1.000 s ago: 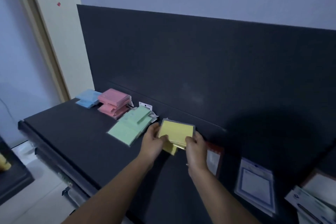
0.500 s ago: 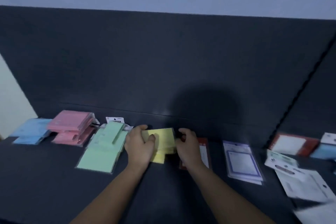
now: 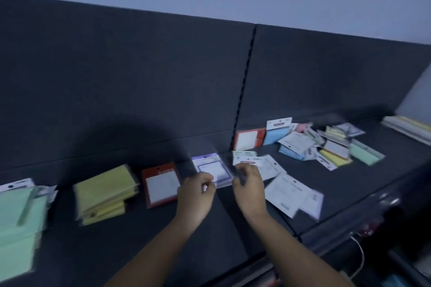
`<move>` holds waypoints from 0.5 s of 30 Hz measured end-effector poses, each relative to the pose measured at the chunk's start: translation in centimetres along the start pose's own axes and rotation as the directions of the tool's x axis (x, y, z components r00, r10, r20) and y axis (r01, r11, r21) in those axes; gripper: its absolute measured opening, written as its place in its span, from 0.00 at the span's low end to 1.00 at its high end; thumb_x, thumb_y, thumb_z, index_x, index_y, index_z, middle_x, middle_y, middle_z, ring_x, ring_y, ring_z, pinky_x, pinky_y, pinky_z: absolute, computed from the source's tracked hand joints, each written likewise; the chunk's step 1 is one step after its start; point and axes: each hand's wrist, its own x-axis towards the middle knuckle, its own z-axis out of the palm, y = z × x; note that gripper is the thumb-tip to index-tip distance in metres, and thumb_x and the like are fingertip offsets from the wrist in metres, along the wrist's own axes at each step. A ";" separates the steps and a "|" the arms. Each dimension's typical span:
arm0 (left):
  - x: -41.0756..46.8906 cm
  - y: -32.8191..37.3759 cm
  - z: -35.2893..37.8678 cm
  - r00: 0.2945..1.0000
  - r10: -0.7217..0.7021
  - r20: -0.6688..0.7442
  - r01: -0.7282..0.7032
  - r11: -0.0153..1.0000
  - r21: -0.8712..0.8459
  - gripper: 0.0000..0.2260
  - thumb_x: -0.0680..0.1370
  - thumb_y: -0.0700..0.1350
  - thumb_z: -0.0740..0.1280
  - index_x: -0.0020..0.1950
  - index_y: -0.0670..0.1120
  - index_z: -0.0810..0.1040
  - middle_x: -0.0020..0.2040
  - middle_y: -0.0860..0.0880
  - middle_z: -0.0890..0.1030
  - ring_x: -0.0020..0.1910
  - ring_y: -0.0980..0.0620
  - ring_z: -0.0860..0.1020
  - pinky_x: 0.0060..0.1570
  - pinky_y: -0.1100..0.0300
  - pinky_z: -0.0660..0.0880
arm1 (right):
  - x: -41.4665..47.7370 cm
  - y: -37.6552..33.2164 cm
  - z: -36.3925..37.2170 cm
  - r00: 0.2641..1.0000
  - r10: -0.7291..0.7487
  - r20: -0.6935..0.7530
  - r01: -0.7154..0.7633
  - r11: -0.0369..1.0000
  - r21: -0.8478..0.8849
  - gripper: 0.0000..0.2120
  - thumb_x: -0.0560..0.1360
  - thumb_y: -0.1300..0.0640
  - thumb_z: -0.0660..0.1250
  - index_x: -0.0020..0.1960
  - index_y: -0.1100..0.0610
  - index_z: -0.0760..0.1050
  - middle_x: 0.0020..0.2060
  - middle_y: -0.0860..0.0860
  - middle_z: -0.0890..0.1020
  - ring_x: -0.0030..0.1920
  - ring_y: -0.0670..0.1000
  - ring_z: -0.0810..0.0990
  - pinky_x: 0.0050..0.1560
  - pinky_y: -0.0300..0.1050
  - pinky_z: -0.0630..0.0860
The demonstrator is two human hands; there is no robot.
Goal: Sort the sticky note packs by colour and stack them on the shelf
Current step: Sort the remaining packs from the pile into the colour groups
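On the dark shelf [image 3: 130, 247] lie a green stack [image 3: 21, 214] at the far left and a yellow stack [image 3: 105, 193] beside it. Right of them sit a red-framed pack [image 3: 161, 185] and a purple-bordered pack [image 3: 211, 168]. My left hand [image 3: 196, 196] curls at the purple pack's near left corner. At its near right corner my right hand [image 3: 249, 190] does the same. Both seem to pinch it, though motion blur hides the fingertips. Several unsorted packs [image 3: 324, 144] are heaped at the right.
White card-backed packs [image 3: 291, 193] lie loose just right of my right hand. Another red-framed pack [image 3: 248, 138] and a blue one [image 3: 275, 135] lean on the back panel [image 3: 163, 77]. A slotted upright [image 3: 245, 91] splits the panel. A cable [image 3: 360, 251] hangs below the shelf edge.
Both hands have let go of the yellow stack and moved right to the purple-bordered pack. The view has swung right, bringing the unsorted heap into sight.
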 end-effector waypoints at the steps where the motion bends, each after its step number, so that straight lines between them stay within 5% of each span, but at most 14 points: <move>1: 0.1 0.6 1.3 0.998 0.003 0.067 -0.004 1.000 0.014 0.06 0.75 0.41 0.66 0.50 0.45 0.81 0.48 0.50 0.83 0.52 0.51 0.79 0.58 0.56 0.72 | 0.0 0.9 -1.2 0.999 0.017 -0.028 -0.017 1.000 -0.016 0.13 0.74 0.68 0.61 0.57 0.61 0.74 0.55 0.54 0.75 0.57 0.54 0.74 0.60 0.47 0.70; 7: -0.9 3.5 9.5 0.964 -0.001 0.266 -0.055 0.978 0.203 0.07 0.76 0.47 0.63 0.53 0.51 0.77 0.56 0.51 0.79 0.59 0.50 0.75 0.60 0.54 0.69 | -1.1 7.2 -8.0 0.985 0.146 -0.096 -0.154 0.984 -0.090 0.14 0.75 0.65 0.62 0.59 0.59 0.74 0.57 0.53 0.76 0.60 0.52 0.73 0.60 0.43 0.69; 11: -1.5 6.1 15.2 0.943 -0.014 0.333 -0.135 0.896 0.423 0.20 0.75 0.54 0.63 0.65 0.50 0.70 0.65 0.50 0.69 0.66 0.49 0.64 0.63 0.54 0.60 | -0.8 11.4 -13.0 0.983 0.180 -0.043 -0.184 0.975 -0.123 0.13 0.75 0.65 0.62 0.58 0.60 0.75 0.55 0.53 0.76 0.59 0.52 0.73 0.54 0.36 0.66; 15: -1.2 8.1 19.3 0.951 -0.014 0.309 -0.183 0.781 0.597 0.30 0.70 0.64 0.65 0.66 0.49 0.68 0.68 0.48 0.66 0.67 0.46 0.64 0.63 0.50 0.62 | 0.6 15.2 -17.2 0.986 0.159 0.053 -0.149 0.977 -0.153 0.11 0.76 0.63 0.63 0.57 0.60 0.76 0.55 0.53 0.77 0.54 0.50 0.74 0.50 0.32 0.66</move>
